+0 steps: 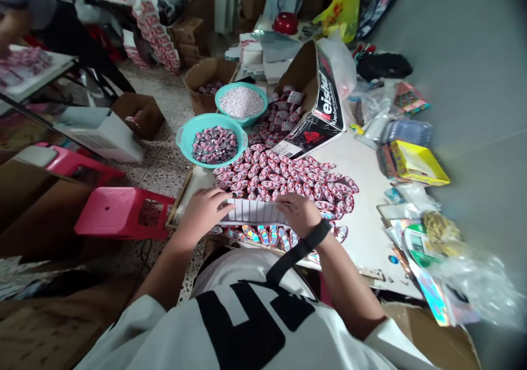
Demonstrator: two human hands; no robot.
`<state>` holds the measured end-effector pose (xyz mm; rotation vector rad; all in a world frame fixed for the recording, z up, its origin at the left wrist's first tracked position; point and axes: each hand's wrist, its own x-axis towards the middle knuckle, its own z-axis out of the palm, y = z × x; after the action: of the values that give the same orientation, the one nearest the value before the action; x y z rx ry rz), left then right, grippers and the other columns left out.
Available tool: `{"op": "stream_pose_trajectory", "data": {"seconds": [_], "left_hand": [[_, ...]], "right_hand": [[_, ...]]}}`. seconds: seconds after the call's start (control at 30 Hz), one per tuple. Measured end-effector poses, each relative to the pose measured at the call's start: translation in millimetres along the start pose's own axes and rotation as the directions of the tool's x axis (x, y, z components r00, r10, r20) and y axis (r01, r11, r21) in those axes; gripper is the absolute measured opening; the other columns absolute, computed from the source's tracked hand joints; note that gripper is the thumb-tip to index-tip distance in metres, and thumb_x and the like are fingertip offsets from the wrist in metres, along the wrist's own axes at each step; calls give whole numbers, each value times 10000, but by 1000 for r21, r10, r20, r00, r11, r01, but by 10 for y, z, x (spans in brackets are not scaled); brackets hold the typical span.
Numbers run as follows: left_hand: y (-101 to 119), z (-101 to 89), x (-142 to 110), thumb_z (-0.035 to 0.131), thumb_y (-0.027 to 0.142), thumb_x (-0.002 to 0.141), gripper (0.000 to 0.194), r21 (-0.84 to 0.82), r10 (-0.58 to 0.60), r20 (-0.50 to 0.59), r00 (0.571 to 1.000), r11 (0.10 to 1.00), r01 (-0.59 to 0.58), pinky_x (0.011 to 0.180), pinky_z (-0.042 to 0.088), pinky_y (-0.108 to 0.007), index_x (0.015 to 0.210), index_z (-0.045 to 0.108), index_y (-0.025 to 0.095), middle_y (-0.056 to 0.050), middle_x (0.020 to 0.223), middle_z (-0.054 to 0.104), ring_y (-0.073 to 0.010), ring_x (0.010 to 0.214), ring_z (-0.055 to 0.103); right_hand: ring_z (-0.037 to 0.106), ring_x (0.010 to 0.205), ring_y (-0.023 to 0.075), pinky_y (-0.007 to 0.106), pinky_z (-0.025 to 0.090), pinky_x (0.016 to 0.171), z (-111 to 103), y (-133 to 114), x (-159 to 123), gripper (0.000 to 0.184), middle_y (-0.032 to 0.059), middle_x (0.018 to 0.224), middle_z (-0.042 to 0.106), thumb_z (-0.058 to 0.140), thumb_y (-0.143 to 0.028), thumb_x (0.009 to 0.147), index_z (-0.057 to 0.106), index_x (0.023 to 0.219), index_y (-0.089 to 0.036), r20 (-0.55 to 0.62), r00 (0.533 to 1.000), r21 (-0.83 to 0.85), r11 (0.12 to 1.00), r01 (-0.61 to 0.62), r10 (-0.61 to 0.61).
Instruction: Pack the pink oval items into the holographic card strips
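Between both hands, low over the table, is a long white strip point(255, 212) crossed by several dark lines; its exact kind I cannot make out. At the strip's left end, my left hand point(207, 209) grips it between thumb and fingers. My right hand point(302, 213), with a black band on the wrist, is closed on the other end. Under and beyond the strip lie many small pink-and-red shoe-shaped pieces point(274, 175). Several shiny, rainbow-tinted pieces point(263, 235) lie along the near table edge, partly hidden by the strip.
Beyond the pieces stand a teal basin point(185, 146) of small round pieces and another basin point(265, 112) of white bits. A tipped carton point(327, 95) holds wrapped pieces. Right are a yellow box point(420, 164) and plastic bags. A pink stool point(109, 211) stands left; a person point(53, 24) is behind it.
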<state>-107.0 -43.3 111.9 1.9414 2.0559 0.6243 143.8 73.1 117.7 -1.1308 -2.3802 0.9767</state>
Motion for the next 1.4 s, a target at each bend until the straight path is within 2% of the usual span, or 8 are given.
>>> {"op": "stream_pose_trajectory", "data": {"seconds": [0.13,0.27,0.43,0.6,0.7,1.13,1.27,1.4], "left_hand": [[218,11,-159,623,440,843,245,-203,-142,10,990,969,141,878,521,-322,997,733,284,-35,1022,735,-208,942,666],[451,176,-188,570,365,868,275,-434,-219,92,971,869,237,862,540,-284,1080,695,242,-45,1092,725,-188,972,676],[515,314,-75,543,239,844,243,-672,-204,114,972,705,227,848,535,-274,1078,600,203,-58,1061,692,-165,961,659],[389,221,-44,599,353,831,224,-708,-233,223,947,628,322,786,528,-273,1001,599,207,-23,968,685,-165,873,650],[342,200,-37,588,416,847,283,-658,-142,325,935,676,331,869,512,-309,1005,669,197,-48,1027,712,-204,968,653],[296,340,106,589,516,822,428,-662,-180,297,938,669,338,710,530,-284,1010,720,156,-73,940,742,-210,826,667],[126,381,181,553,511,836,427,-564,-244,227,943,756,331,735,522,-296,1002,712,151,-75,883,741,-217,811,669],[-303,535,266,524,438,847,359,-376,-307,132,943,864,334,809,511,-310,1001,700,166,-82,968,740,-223,879,668]], "right_hand": [[638,813,203,344,475,816,-295,100,-99,191,42,841,717,533,-290,879,709,886,-216,54,998,-122,992,22,-15],[540,1156,302,522,298,1055,-235,-77,-96,185,97,1159,667,620,-271,839,702,1003,-244,7,977,-369,907,201,-213],[656,938,222,354,433,908,126,-360,46,290,67,1022,730,646,-256,833,668,1119,-215,151,946,-177,933,313,-289],[659,795,159,245,452,724,123,-302,83,221,44,922,741,613,-176,858,718,1049,-209,118,954,-23,960,279,-275],[649,789,146,240,458,733,77,-249,10,209,41,907,733,585,-169,888,738,1021,-221,103,948,38,954,298,-300],[646,950,212,367,511,857,370,-59,-163,144,93,1053,702,613,-219,871,745,929,-222,-196,918,-14,937,350,-346],[608,1075,275,446,479,917,358,-152,-319,79,104,1149,674,736,-216,757,715,833,-222,-97,955,14,959,283,-280],[658,958,215,366,510,868,325,-44,-563,79,76,1011,710,718,-278,777,688,809,-213,108,981,497,863,86,-160]]}}
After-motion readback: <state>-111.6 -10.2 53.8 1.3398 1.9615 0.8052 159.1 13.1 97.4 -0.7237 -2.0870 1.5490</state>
